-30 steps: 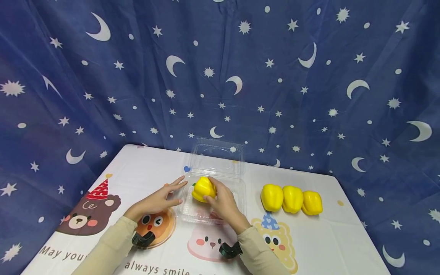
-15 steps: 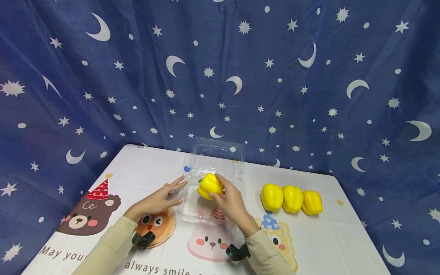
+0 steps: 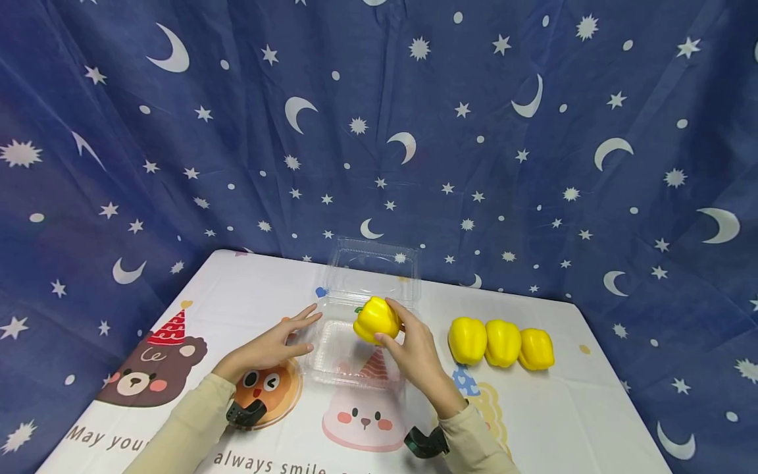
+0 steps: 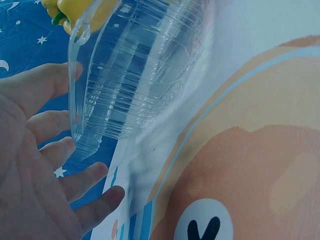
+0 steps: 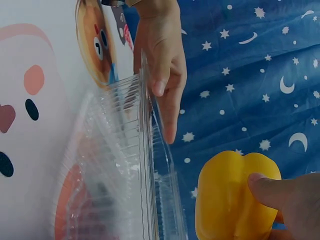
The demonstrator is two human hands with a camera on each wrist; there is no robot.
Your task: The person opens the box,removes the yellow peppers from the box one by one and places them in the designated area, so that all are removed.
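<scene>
A yellow bell pepper [image 3: 376,320] with a green stem is gripped by my right hand [image 3: 414,349], thumb on the near side. It is held above the clear plastic clamshell box [image 3: 337,359], whose lid [image 3: 373,270] stands open at the back. In the right wrist view the pepper [image 5: 232,195] is clear of the box's rim. My left hand [image 3: 269,345] rests at the box's left edge with its fingers spread and straight. In the left wrist view those fingertips [image 4: 62,150] touch or nearly touch the rim of the box [image 4: 130,75].
Three more yellow bell peppers [image 3: 502,343] stand in a row on the table, right of the box. The white tablecloth [image 3: 580,401] carries printed cartoon figures and lettering. Behind the table hangs a blue curtain [image 3: 379,131] with moons and stars.
My right hand has carried the pepper up and to the right, from low over the middle of the box to its right side. The left hand stays in place.
</scene>
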